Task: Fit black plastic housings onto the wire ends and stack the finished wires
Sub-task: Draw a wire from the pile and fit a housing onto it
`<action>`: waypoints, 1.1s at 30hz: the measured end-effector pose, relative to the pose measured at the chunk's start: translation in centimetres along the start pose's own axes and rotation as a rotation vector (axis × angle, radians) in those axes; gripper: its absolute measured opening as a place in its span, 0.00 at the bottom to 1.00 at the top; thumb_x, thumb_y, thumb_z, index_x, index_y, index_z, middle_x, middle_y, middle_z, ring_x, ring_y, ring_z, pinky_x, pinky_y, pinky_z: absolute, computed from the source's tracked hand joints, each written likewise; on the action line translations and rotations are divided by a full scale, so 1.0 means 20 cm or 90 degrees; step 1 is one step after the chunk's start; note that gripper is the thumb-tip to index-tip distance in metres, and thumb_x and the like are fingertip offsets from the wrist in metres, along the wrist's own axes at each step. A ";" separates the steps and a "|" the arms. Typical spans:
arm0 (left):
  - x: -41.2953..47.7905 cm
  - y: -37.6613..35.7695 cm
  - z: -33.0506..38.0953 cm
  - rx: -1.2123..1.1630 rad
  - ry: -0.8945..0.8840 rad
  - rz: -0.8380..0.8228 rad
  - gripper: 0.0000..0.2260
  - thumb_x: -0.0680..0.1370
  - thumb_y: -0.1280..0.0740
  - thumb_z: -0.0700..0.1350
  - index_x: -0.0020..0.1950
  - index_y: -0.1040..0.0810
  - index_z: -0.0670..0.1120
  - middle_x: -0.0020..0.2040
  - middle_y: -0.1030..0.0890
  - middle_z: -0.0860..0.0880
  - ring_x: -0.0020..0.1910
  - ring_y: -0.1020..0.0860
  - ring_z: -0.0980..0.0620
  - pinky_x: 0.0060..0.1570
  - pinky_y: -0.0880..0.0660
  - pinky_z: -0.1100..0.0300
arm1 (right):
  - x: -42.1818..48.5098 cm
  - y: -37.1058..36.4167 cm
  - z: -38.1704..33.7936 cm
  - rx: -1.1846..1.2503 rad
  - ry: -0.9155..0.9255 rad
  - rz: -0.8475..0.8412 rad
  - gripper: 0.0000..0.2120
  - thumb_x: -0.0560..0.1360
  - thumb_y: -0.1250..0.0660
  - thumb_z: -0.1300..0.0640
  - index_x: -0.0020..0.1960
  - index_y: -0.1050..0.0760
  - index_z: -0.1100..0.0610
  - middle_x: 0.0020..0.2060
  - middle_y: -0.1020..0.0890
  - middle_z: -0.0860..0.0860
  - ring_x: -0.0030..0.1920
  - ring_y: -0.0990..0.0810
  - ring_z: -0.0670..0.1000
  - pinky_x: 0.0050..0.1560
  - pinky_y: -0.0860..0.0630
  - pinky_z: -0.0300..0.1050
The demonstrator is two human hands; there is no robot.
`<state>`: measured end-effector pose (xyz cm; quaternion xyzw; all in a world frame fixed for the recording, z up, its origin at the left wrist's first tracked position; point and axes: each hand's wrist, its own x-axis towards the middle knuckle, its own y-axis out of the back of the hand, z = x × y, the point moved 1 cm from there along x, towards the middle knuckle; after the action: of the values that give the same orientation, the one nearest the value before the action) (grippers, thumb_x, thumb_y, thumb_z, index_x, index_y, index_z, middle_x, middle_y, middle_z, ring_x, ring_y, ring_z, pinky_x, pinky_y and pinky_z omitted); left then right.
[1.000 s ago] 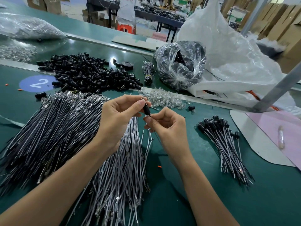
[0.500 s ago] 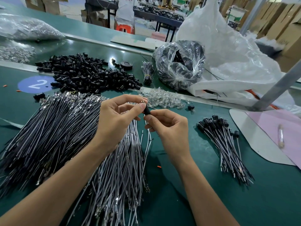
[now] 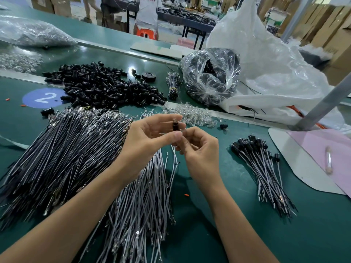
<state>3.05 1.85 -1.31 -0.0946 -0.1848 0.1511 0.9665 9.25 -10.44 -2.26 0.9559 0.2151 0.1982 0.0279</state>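
Across left half of green worktop (image 3: 218, 234): broad pile of loose wires (image 3: 62, 154). Far edge: heap of black housings (image 3: 106, 88). Right side: small stack of finished wires (image 3: 266, 171). Above centre: left hand (image 3: 144, 143) pinches one housing (image 3: 174, 126); right hand (image 3: 201, 150) pinches wire (image 3: 176, 164) just below it.

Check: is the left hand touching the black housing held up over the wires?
Touching. The head view shows the left hand pinching the black housing between thumb and forefinger, the thumb tip overlapping its lower end.
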 end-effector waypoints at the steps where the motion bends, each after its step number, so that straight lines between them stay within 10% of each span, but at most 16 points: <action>1: 0.00 0.00 -0.01 0.000 0.014 -0.001 0.15 0.68 0.27 0.39 0.55 0.18 0.42 0.49 0.14 0.45 0.47 0.16 0.51 0.47 0.22 0.63 | 0.00 0.00 0.00 0.000 0.007 0.001 0.10 0.75 0.30 0.65 0.39 0.22 0.52 0.31 0.19 0.44 0.32 0.21 0.43 0.38 0.22 0.42; 13: 0.01 -0.02 -0.01 -0.025 -0.033 0.014 0.14 0.69 0.29 0.36 0.54 0.18 0.41 0.45 0.14 0.49 0.46 0.16 0.54 0.47 0.22 0.65 | 0.00 0.00 0.00 0.012 0.036 -0.003 0.11 0.74 0.29 0.65 0.38 0.23 0.51 0.31 0.18 0.44 0.32 0.21 0.42 0.38 0.24 0.39; 21: -0.01 -0.04 0.02 -0.064 -0.065 0.010 0.17 0.69 0.31 0.34 0.58 0.21 0.40 0.44 0.14 0.49 0.46 0.15 0.52 0.50 0.21 0.63 | -0.02 -0.02 -0.05 -0.021 0.104 0.014 0.07 0.74 0.30 0.51 0.38 0.25 0.48 0.31 0.20 0.41 0.34 0.22 0.43 0.39 0.23 0.55; 33: -0.01 -0.02 0.01 -0.094 -0.078 0.050 0.10 0.70 0.29 0.37 0.50 0.15 0.40 0.45 0.14 0.45 0.47 0.15 0.49 0.51 0.22 0.62 | -0.04 -0.07 -0.03 0.005 0.122 -0.002 0.14 0.74 0.31 0.64 0.37 0.29 0.49 0.32 0.24 0.41 0.36 0.27 0.46 0.40 0.27 0.50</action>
<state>2.94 1.43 -1.00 -0.1635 -0.2505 0.1806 0.9370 7.81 -9.60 -2.20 0.9323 0.2192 0.2876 0.0036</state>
